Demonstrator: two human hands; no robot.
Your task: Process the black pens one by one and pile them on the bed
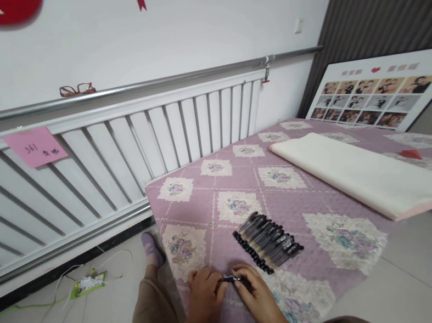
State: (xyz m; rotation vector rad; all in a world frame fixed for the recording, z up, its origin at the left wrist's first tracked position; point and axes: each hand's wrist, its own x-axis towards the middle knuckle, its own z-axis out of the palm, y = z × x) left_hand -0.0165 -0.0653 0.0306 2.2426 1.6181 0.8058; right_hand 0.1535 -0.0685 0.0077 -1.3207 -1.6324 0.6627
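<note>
Close to the near edge of the bed-like surface, my two hands meet over a dark pen [229, 279]. My left hand [206, 295] pinches one end of it between thumb and fingers. My right hand [259, 297] has its fingers closed at the other end, where a small pale part shows. Much of the pen is covered by my fingers, so I cannot tell whether its parts are joined. Just beyond my right hand lies a row of several clear-barrelled pens [269, 241] with black caps, side by side and slanted.
A purple floral cover [238, 169] spreads under everything. Farther right lies a folded cream sheet [351, 171], with a photo board [375, 91] behind. A white radiator [177, 129] runs along the wall, glasses [77, 89] on its pipe. A power strip [90, 284] with cables is on the floor.
</note>
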